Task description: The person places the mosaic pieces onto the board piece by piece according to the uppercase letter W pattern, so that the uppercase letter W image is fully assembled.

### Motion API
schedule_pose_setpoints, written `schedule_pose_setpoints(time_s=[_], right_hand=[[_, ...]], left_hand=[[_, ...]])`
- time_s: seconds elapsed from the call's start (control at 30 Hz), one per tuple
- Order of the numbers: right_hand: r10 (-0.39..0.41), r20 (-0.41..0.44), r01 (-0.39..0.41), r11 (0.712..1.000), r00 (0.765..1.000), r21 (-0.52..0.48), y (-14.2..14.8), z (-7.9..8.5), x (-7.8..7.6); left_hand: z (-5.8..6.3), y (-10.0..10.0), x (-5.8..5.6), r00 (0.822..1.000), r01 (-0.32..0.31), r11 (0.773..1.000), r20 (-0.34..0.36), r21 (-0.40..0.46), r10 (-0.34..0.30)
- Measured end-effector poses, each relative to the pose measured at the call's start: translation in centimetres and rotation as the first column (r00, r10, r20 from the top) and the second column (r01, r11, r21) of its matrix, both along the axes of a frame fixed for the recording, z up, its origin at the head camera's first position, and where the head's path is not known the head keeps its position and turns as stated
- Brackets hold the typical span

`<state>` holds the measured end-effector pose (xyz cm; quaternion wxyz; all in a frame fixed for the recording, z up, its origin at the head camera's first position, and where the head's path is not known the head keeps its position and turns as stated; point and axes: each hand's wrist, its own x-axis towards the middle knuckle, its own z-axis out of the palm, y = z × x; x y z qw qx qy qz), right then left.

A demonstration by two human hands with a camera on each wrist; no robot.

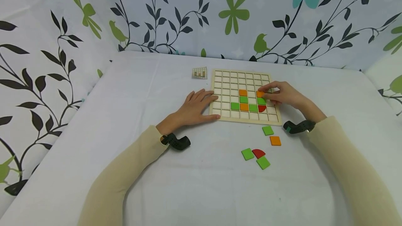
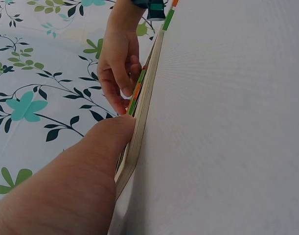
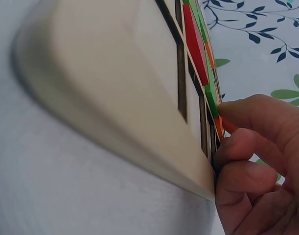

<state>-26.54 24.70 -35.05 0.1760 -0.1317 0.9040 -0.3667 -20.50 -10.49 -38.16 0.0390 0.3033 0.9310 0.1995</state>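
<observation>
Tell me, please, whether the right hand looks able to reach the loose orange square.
Probably yes: the loose orange square lies uncovered near the board, though the right hand is at another orange square.

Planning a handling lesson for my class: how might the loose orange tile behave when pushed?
The loose orange tile looks flat and straight-edged, so probably stiff. Its thinness suggests little weight. Lying flat on the white surface, it would likely slide rather than roll or tip.
</observation>
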Motion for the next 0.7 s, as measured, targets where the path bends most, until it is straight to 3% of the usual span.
schedule_pose_setpoints(time_s=[0.7], right_hand=[[0.034, -0.012, -0.034, 0.999, 0.999, -0.011, 0.40, -0.04, 0.55]], left_hand=[[-0.04, 0.02, -0.06, 1.000, -0.004, 1.000, 0.008, -0.007, 0.004]])
